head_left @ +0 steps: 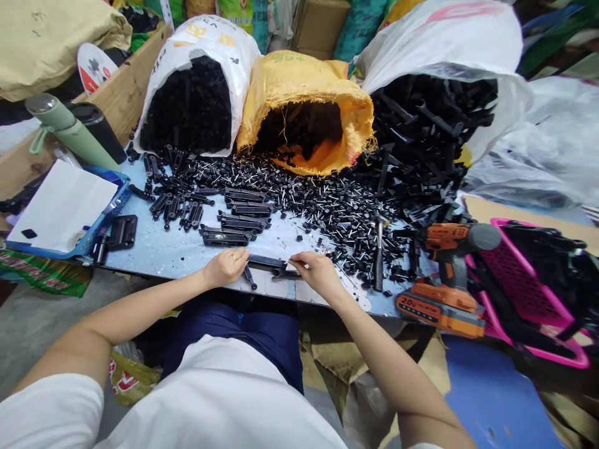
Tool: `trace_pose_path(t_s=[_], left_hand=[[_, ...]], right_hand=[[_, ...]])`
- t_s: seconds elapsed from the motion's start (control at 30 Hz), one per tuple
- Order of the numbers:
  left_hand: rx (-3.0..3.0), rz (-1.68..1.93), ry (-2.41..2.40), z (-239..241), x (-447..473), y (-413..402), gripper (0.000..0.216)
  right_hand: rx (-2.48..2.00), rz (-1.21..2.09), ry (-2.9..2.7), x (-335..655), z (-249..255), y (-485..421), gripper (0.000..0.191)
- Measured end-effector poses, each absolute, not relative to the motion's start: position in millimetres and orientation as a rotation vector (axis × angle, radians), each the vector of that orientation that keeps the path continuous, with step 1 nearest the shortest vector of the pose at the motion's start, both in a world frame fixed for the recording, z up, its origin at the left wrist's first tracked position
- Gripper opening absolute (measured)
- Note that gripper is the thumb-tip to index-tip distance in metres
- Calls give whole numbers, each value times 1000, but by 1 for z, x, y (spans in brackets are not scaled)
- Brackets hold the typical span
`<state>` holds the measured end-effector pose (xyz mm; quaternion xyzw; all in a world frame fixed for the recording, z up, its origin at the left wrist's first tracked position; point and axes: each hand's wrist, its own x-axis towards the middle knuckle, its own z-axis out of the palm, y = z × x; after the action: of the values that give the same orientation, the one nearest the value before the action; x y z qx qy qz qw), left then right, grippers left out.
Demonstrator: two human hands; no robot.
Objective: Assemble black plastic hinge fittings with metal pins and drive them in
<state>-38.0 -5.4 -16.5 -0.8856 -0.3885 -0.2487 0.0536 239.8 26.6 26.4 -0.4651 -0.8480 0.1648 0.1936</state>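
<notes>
At the table's front edge my left hand point(228, 267) is closed on one end of a long black plastic part point(266, 261). A short black arm with a rounded end point(251, 279) sticks out below my left fingers. My right hand point(314, 269) pinches a small pale pin point(287, 263) at the other end of the long part. Another dark piece point(292, 273) lies below that hand, partly hidden by it. Beyond my left hand, several similar black parts point(227, 236) lie stacked in a column.
Loose small black pieces with metal pins point(322, 209) spread over the table. Behind them lie a white sack point(243, 56), a yellow sack point(299, 78) and another white sack point(444, 43). A hammer point(379, 255), cordless drill point(449, 280) and pink basket point(524, 268) are right; a blue tray point(88, 240) is left.
</notes>
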Motion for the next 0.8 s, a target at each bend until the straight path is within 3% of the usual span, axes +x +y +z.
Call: trace_pose_path(t_s=[0.33, 0.57, 0.8], left_hand=[[-2520, -960, -1520, 2, -10, -38, 22], [-2347, -325, -2416, 5, 15, -62, 38], [-2254, -151, -2673, -2, 40, -46, 38]], right_hand=[[-1173, 537, -2543, 239, 14, 27, 19], [-847, 517, -2544, 181, 7, 17, 46], [-829, 669, -2563, 155, -9, 25, 44]])
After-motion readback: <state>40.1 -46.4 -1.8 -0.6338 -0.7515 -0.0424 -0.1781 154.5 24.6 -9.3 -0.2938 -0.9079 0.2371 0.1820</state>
